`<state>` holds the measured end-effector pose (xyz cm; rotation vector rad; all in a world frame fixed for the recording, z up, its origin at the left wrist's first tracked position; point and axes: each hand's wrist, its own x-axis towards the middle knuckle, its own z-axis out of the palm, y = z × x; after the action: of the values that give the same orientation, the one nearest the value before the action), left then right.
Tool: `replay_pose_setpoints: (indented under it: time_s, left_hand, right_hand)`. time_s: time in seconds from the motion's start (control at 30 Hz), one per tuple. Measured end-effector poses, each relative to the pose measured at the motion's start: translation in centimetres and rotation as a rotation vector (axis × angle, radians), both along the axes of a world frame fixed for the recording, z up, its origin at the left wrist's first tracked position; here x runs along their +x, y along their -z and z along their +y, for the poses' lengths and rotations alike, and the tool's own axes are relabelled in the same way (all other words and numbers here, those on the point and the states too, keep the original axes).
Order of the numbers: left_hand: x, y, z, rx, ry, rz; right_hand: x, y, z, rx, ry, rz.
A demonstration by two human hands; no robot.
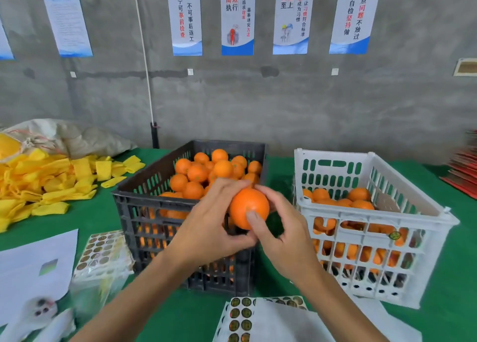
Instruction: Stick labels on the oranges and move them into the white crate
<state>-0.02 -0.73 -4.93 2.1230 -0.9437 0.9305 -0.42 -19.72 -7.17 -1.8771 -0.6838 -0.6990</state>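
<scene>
Two hands on one orange (249, 207): left hand (206, 228) cups it steady, fingers curled; right hand (281, 236) thumb presses its front, likely seating a label, before white crate (374, 228).

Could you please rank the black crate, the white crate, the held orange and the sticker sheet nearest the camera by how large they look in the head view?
1. and 2. Black crate and white crate: look alike, so I won't rank them.
3. Sticker sheet: partly covered and cut off, closest to the camera, so unsure.
4. Orange, held in both hands.
</scene>
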Motion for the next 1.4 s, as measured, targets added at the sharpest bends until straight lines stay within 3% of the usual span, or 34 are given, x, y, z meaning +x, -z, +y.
replay_pose_setpoints:
  time_s: [0.1,0.23,0.3,0.4,0.53,0.67,0.87,0.97,1.1,1.4]
  left_hand:
    - [-1.9,5.7,-0.3,0.037,0.063,0.126]
    - [-3.2,13.8,0.1,-0.003,0.084,0.541]
    - [-3.8,17.0,0.2,-0.134,0.068,0.720]
    - [-4.6,19.8,0.0,-0.388,0.061,0.899]
    - [-4.9,20.3,-0.4,-0.424,0.050,0.898]
    - [-4.9,20.6,-0.4,-0.335,0.078,0.918]
    - [-4.3,20.9,-0.2,-0.315,0.052,0.903]
    - [-4.2,20.6,0.0,-0.361,0.027,0.918]
    - [-4.4,20.8,0.1,-0.347,0.041,0.928]
    - [-4.4,21.0,0.0,-0.353,0.083,0.945]
  right_hand:
    - [-2.5,5.9,-1.8,-0.120,0.023,0.089]
    - [-4.4,13.2,-3.4,-0.213,0.061,0.383]
    - [-4.7,15.8,-4.0,-0.401,0.115,0.349]
    - [-4.3,17.7,-4.1,-0.696,0.237,0.096]
    - [-2.9,17.5,-3.4,-0.756,0.290,-0.071]
    - [-3.0,16.5,-3.0,-0.649,0.362,-0.196]
    - [-5.8,15.8,-4.0,-0.637,0.016,0.030]
    - [-6.7,16.4,-3.2,-0.684,-0.040,0.176]
    - [-6.5,17.3,-2.4,-0.567,-0.056,0.357]
    - [-6.5,18.2,-2.1,-0.539,-0.050,0.262]
